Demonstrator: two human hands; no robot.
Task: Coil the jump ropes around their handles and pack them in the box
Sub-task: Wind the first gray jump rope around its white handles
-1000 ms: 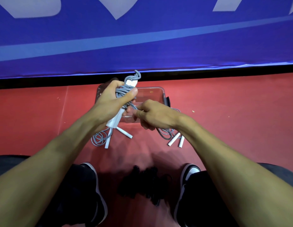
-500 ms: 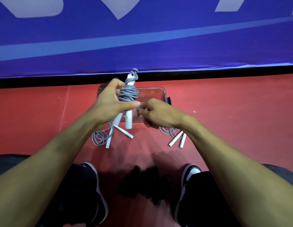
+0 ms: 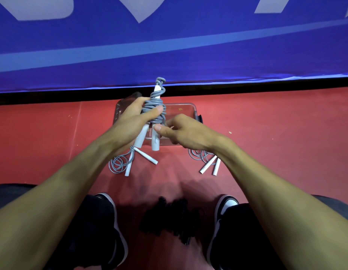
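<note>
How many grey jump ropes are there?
3: one wound round its handles in the left hand; one loose jump rope on the floor below it; another partly hidden under the right wrist.

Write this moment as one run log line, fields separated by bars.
left hand: grips coiled rope bundle | right hand: pinches cord at bundle | box: behind | loose ropes on floor: two

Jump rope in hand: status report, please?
Left hand grips coiled jump rope. Right hand pinches its cord. Box behind, nothing blocking.
</note>
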